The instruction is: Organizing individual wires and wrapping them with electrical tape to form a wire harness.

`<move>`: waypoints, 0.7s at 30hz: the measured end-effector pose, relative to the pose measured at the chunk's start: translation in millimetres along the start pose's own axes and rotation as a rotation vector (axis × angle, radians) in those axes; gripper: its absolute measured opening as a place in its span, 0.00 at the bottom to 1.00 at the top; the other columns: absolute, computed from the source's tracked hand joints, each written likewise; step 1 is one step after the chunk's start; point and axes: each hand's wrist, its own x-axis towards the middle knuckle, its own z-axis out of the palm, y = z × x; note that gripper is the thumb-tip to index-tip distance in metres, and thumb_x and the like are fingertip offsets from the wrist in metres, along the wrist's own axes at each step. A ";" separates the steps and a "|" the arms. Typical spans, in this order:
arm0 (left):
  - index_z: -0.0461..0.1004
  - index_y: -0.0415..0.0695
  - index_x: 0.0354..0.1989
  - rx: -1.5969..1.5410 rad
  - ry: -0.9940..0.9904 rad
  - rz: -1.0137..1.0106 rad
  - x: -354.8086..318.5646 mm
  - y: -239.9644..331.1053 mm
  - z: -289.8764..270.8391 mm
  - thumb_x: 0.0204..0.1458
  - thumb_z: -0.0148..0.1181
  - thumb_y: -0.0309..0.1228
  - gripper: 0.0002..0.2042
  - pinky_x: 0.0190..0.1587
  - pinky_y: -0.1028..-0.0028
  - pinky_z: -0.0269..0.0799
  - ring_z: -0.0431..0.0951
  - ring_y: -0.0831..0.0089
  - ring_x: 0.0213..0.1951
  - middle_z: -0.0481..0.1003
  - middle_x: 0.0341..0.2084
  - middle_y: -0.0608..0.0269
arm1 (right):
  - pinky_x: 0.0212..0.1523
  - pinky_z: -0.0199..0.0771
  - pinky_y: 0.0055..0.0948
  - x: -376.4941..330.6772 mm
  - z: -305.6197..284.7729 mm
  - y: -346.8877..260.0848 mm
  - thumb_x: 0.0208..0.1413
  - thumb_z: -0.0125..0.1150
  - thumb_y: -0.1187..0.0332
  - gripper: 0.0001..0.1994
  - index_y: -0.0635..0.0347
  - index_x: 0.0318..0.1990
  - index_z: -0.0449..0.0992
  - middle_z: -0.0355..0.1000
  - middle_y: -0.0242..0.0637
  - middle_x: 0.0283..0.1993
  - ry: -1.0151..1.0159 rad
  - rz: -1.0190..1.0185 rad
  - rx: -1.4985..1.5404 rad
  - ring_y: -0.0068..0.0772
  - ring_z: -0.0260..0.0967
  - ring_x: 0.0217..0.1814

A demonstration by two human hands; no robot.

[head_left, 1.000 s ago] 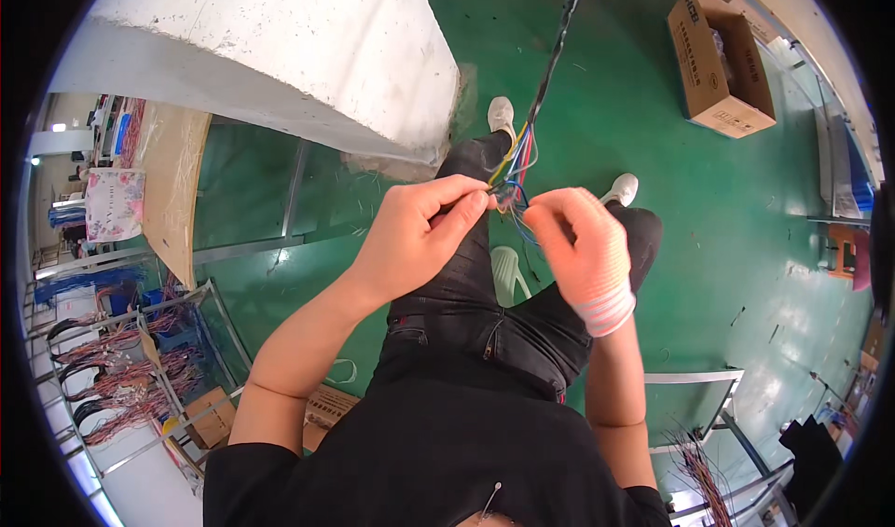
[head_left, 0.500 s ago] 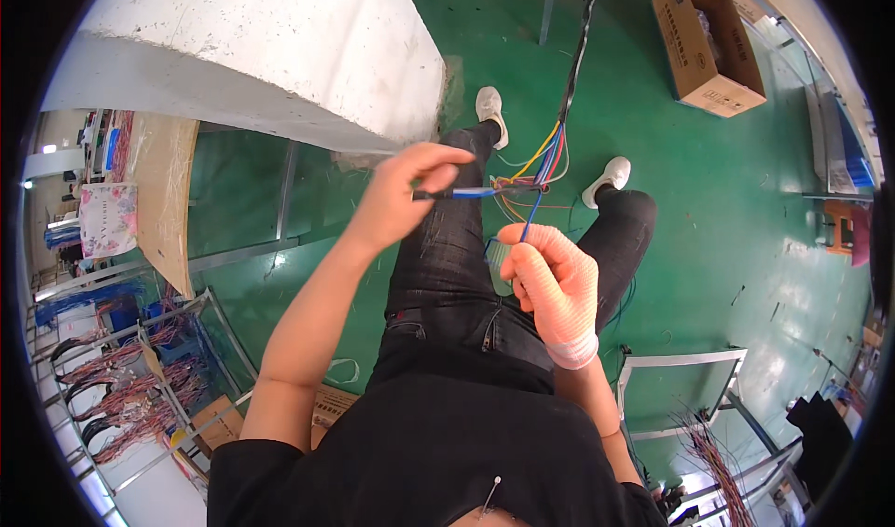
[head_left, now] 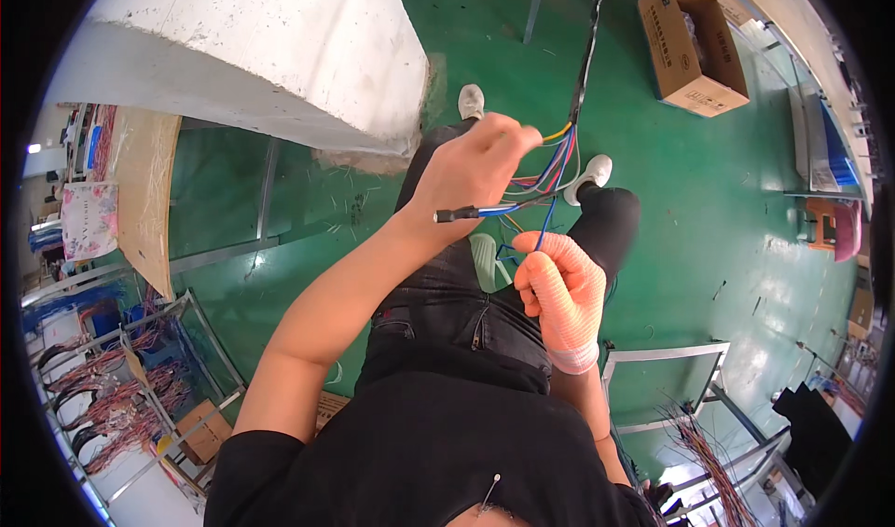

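Pinching yellow wire (head_left: pixel 557 135) in fingertips of bare left hand (head_left: pixel 471 173), a short way from its exit out of black-sheathed cable (head_left: pixel 585 61); blurry there, but looks clamped. Gripping blue wire (head_left: pixel 547 219) between thumb and forefinger of gloved right hand (head_left: pixel 564 298). Hanging in mid-air in front of the body, above green floor (head_left: pixel 690 201). Running from upper edge downward, leaning slightly left, along cable's long axis; fanning out at the lower end into bunched coloured wires (head_left: pixel 561 163). Seen from left fingers, split just to the right and slightly up; from right fingers, well above and a bit right. Clearly nearer to left hand. Slanting up and right out of right fingers, along blue wire, roughly in line with cable. Crossing in front of left wrist, nearly sideways: black-tipped branch (head_left: pixel 457 215), free end pointing left, apparently not gripped by either hand.
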 end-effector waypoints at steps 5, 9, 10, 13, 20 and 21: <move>0.74 0.44 0.35 0.127 0.084 0.238 8.8 0.4 7.4 0.43 0.64 0.22 0.10 0.28 0.70 0.71 0.75 0.67 0.27 0.72 0.29 0.66 | 0.23 0.57 0.12 0.2 1.4 0.2 0.57 0.57 0.71 0.11 0.67 0.45 0.74 0.70 0.27 0.26 -0.006 -0.015 -0.024 0.10 0.59 0.24; 0.75 0.44 0.34 0.144 0.082 0.261 13.0 1.9 13.5 0.42 0.65 0.22 0.10 0.27 0.70 0.70 0.75 0.68 0.27 0.72 0.27 0.67 | 0.20 0.55 0.13 0.3 6.4 -0.7 0.59 0.54 0.70 0.10 0.68 0.43 0.73 0.68 0.30 0.22 0.045 -0.039 -0.059 0.13 0.57 0.20; 0.75 0.44 0.35 0.170 0.079 0.254 13.5 2.6 14.0 0.42 0.65 0.22 0.10 0.27 0.70 0.71 0.75 0.68 0.26 0.72 0.27 0.66 | 0.20 0.55 0.13 0.4 6.2 -0.6 0.59 0.54 0.70 0.10 0.68 0.43 0.73 0.68 0.30 0.22 0.048 -0.039 -0.059 0.13 0.57 0.20; 0.77 0.44 0.37 0.200 0.074 0.212 10.1 9.2 11.7 0.43 0.65 0.22 0.11 0.26 0.71 0.71 0.75 0.69 0.25 0.72 0.27 0.66 | 0.21 0.56 0.13 0.7 6.3 -0.1 0.59 0.54 0.70 0.10 0.68 0.44 0.74 0.68 0.30 0.23 0.047 -0.030 -0.064 0.13 0.57 0.20; 0.77 0.44 0.36 0.209 0.120 0.004 2.3 24.7 -13.1 0.46 0.65 0.24 0.08 0.22 0.72 0.68 0.74 0.70 0.21 0.70 0.30 0.64 | 0.27 0.59 0.13 0.9 6.4 -1.0 0.57 0.55 0.73 0.10 0.68 0.45 0.74 0.69 0.27 0.27 0.057 -0.094 -0.167 0.11 0.60 0.26; 0.77 0.44 0.35 0.192 0.127 -0.028 -1.3 26.1 -16.6 0.46 0.65 0.25 0.07 0.21 0.72 0.67 0.74 0.70 0.21 0.69 0.30 0.64 | 0.31 0.62 0.14 0.5 6.8 -2.6 0.56 0.57 0.75 0.10 0.69 0.44 0.74 0.69 0.27 0.28 0.056 -0.074 -0.148 0.12 0.63 0.29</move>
